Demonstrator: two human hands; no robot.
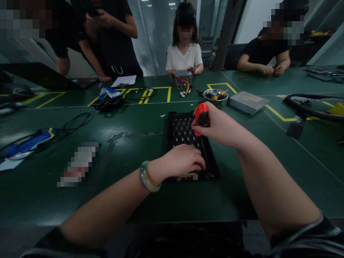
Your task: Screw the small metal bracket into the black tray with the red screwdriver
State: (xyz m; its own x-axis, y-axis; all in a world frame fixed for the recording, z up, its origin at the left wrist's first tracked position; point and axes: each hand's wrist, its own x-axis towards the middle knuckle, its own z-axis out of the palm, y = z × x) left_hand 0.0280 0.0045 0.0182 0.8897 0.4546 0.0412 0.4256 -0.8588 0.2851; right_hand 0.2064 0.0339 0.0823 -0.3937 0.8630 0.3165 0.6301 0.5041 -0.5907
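Observation:
On the table in front of me lies a black panel (185, 129) with a patterned inner face and a raised rim. A small tan circuit board (187, 176) shows at its near end. My right hand (215, 123) is closed round a red-and-black hand tool (201, 116) with a rounded body, held over the right side of the panel; the working tip is not visible. My left hand (185, 159), with a bracelet at the wrist, rests across the near part of the panel, its fingers curled together and bent down onto it. What lies beneath those fingers is hidden.
Beyond the panel stand a metal bowl (215, 95) with tools and a flat grey metal box (248, 102). Across the table a person handles a grey box (183, 76) with coloured wires. At left lie a blue pouch (29, 143) and cables. Other people are around the table.

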